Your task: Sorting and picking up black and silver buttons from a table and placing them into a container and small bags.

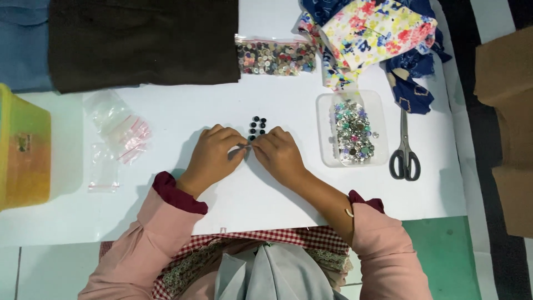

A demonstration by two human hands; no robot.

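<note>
My left hand (215, 155) and my right hand (278, 154) meet at the fingertips over the white table (266, 189). Together they pinch a very small item (248, 146) between them; it is too small to tell what it is. Just beyond the fingertips lies a small cluster of dark round buttons (257, 127) on the table. Both wrists come out of pink sleeves with maroon cuffs.
A clear tray of silvery beads (354, 131) and black-handled scissors (405, 149) lie to the right. A zip bag of mixed buttons (276, 58) sits at the back beside floral fabrics (372, 33) and dark brown cloth (144, 41). Empty small plastic bags (119, 133) and a yellow-green box (23, 147) are on the left.
</note>
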